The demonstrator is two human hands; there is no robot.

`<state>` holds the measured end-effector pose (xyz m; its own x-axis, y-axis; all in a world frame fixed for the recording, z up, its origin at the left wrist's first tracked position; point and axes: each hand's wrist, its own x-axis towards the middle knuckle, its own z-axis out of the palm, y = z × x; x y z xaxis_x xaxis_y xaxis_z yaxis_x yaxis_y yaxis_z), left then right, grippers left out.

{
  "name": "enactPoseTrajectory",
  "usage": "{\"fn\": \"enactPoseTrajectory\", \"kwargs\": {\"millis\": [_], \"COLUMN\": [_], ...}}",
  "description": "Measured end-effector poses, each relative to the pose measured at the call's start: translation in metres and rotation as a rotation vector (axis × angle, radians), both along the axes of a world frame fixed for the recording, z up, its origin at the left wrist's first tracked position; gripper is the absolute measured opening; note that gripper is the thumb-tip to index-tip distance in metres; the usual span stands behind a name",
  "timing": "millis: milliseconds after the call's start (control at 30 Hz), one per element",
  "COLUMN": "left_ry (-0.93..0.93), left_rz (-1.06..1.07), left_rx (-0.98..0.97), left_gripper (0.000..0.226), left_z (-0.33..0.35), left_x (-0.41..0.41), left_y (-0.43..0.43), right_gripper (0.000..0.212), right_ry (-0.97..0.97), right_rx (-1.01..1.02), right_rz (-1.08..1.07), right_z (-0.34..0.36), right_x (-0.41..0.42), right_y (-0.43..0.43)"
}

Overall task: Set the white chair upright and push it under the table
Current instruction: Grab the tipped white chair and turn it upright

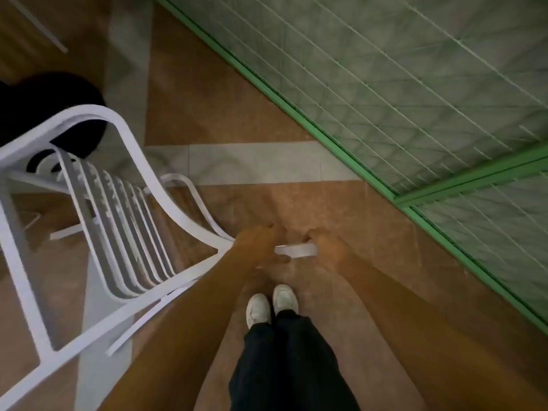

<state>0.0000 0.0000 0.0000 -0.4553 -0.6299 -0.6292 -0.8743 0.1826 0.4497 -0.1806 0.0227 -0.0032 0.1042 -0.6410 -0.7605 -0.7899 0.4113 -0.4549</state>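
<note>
The white chair [118,209], a metal frame with a slatted back, lies tipped over on the brown floor at the left, raised at the end near me. My left hand [261,247] is closed around its top rail where the frame bends. My right hand [326,247] grips the same white bar a little to the right; a short piece of the bar shows between the two hands. The table is not clearly visible; only a thin pale leg-like bar [38,25] shows at the top left.
A green-framed glass partition [385,99] runs diagonally across the right side. A dark rounded object [53,114] sits behind the chair at the left. My two feet in white shoes [271,304] stand just below the hands. A grey tile strip [252,164] crosses the floor.
</note>
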Motion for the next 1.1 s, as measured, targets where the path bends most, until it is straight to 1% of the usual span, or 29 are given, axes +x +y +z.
{"fn": "enactPoseTrajectory", "kwargs": {"millis": [33, 100, 200, 333, 500, 633, 733, 833, 933, 1033, 1100], "left_ry": [-0.016, -0.045, -0.078, -0.117, -0.119, -0.143, -0.152, -0.164, -0.192, -0.236, -0.250], "left_rz": [-0.035, -0.082, -0.100, -0.094, -0.097, -0.052, -0.043, 0.017, 0.087, 0.167, 0.229], "left_rx": [0.019, 0.028, 0.032, -0.011, -0.052, -0.083, -0.092, -0.116, -0.162, -0.203, -0.245], "left_gripper": [0.061, 0.059, 0.054, 0.042, 0.034, 0.033, 0.030, 0.026, 0.024, 0.035, 0.038], "left_z": [-0.005, -0.018, -0.029, -0.037, -0.040, -0.036, -0.030, -0.021, -0.008, 0.011, 0.029], "left_x": [-0.003, -0.007, -0.012, -0.019, -0.034, -0.040, -0.039, -0.036, -0.033, -0.024, -0.017], "left_y": [0.000, -0.001, 0.003, 0.006, 0.008, 0.010, 0.010, 0.012, 0.015, 0.017, 0.020], "right_gripper": [0.041, 0.041, 0.024, 0.016, 0.019, 0.020, 0.021, 0.016, 0.019, 0.019, 0.019], "right_ry": [0.033, 0.063, 0.042, 0.027, 0.035, 0.033, 0.034, 0.024, 0.003, -0.053, -0.084], "right_rx": [-0.020, -0.052, -0.138, -0.173, -0.167, -0.156, -0.141, -0.177, -0.209, -0.253, -0.270], "right_rz": [0.052, 0.078, 0.082, 0.091, 0.144, 0.165, 0.226, 0.241, 0.270, 0.257, 0.240], "right_z": [-0.007, -0.020, -0.033, -0.041, -0.042, -0.040, -0.037, -0.029, -0.014, 0.008, 0.022], "right_x": [-0.001, -0.004, -0.003, -0.004, -0.006, -0.007, -0.006, -0.004, 0.001, 0.007, 0.010], "right_y": [0.001, 0.002, 0.007, 0.008, 0.004, 0.002, 0.000, 0.000, -0.001, -0.004, -0.004]}}
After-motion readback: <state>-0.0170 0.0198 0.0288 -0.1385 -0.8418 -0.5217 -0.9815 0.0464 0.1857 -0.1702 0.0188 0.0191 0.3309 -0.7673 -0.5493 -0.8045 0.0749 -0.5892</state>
